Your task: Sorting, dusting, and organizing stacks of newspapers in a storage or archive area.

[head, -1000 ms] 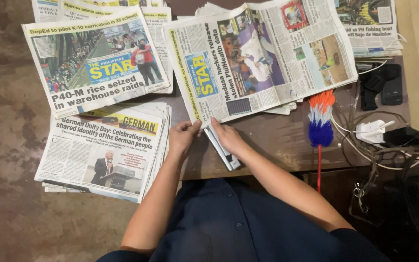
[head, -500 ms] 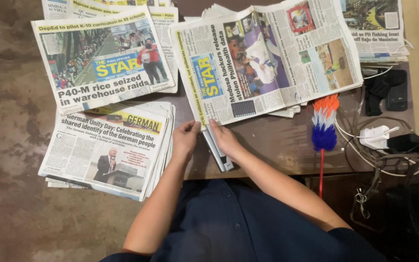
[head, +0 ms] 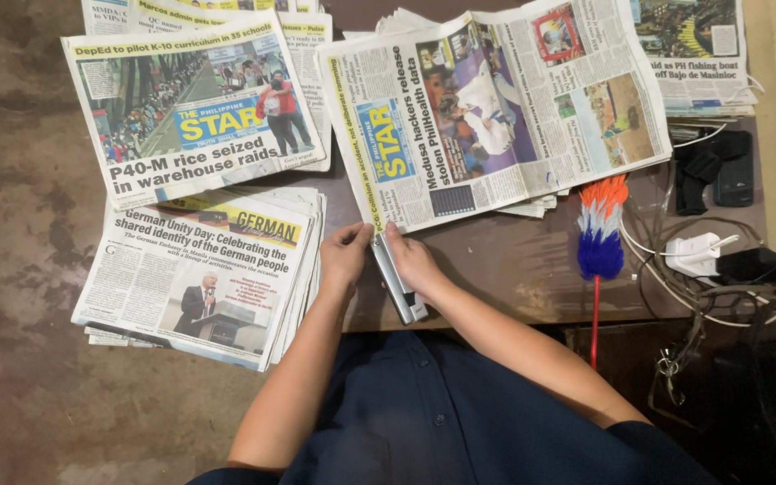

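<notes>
Big newspaper (head: 496, 108) spread on desk (head: 514, 269). Stapler (head: 397, 283) at its lower left corner, both hands on it: left hand (head: 345, 256) and right hand (head: 410, 256), fingers pinching. Stapling step; next needs firm downward press.

Both bare forearms reaching forward and converging, left hand (head: 345, 256) and right hand (head: 410, 259) side by side, fingers curled downward, fingertips close together, nearly touching
</notes>
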